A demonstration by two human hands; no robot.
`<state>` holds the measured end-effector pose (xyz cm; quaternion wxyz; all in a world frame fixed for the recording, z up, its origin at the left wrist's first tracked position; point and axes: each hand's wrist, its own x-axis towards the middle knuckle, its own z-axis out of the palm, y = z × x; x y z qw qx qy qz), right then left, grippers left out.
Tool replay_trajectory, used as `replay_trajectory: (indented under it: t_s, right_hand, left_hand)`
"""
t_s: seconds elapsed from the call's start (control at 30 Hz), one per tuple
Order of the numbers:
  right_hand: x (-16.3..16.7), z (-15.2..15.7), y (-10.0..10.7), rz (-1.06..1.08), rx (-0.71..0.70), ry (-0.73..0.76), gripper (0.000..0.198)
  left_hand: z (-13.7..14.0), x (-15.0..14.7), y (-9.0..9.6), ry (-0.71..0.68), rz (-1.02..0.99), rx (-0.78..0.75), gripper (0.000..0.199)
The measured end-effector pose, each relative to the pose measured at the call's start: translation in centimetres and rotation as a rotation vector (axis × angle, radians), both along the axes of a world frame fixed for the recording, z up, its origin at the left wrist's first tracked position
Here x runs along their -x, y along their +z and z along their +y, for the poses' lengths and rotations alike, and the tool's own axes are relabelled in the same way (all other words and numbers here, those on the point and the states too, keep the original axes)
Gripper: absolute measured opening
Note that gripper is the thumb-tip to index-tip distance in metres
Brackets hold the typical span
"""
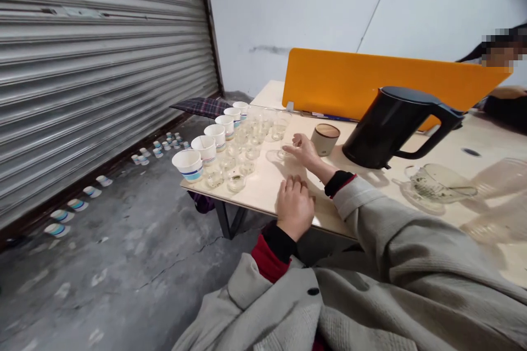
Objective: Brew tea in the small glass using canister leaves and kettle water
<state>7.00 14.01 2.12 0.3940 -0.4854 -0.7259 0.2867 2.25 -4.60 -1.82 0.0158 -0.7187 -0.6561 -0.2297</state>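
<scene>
My right hand (303, 152) reaches over the table, its thumb and fingers curved around a small clear cup (285, 149) that shows only faintly. Near the table's front edge my left hand (295, 205) rests with its back up and its fingers lying on the tabletop, holding nothing. Left of my hands stand several clear cups (236, 182) in rows, with a little liquid and dark bits in the ones I can make out. Beside them runs a line of white paper cups (188, 165) with blue bands. A grey canister (325, 140) with a wooden lid stands just beyond my right hand.
A black electric kettle (385, 129) stands to the right, near a glass pitcher (438, 184) holding leaves. An orange divider (354, 85) crosses the table's back; a person (500, 98) is partly visible behind it. Paper cups (78, 204) stand on the floor by the metal shutter (102, 66).
</scene>
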Motion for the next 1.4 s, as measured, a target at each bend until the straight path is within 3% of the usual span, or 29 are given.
replay_trajectory:
  t_s: [0.37,0.6,0.77,0.9,1.1,1.23,1.4]
  right_hand:
    - [4.6,3.9,-2.1,0.033,0.058,0.050,0.046]
    - [5.1,4.3,-2.6,0.037,0.067,0.054,0.043]
    - [4.7,3.6,-1.9,0.019,0.096,0.038,0.045]
    - [2.0,2.7,0.5,-0.067,0.082,0.020,0.053]
    - [-7.1,-0.8,3.7,-0.551,-0.092,0.122,0.028]
    - [-12.1,-5.9,2.0,-0.692,-0.126,0.114,0.033]
    - [-14.0,-10.0,-1.3,-0.683,-0.222,0.125,0.036]
  left_hand:
    - [-0.2,-0.1,0.2,-0.009,-0.071,0.058,0.057]
    - [-0.2,0.0,0.3,-0.020,-0.089,0.056,0.054]
    - [-0.4,0.0,0.6,-0.027,-0.076,0.061,0.053]
    - [-0.5,0.0,0.6,-0.031,-0.065,0.033,0.053]
    - [-0.4,0.1,0.6,-0.043,-0.067,0.065,0.053]
    - [-0.5,0.1,0.7,-0.041,-0.060,0.070,0.052]
    - [-0.3,0.1,0.7,-0.032,-0.048,0.064,0.049]
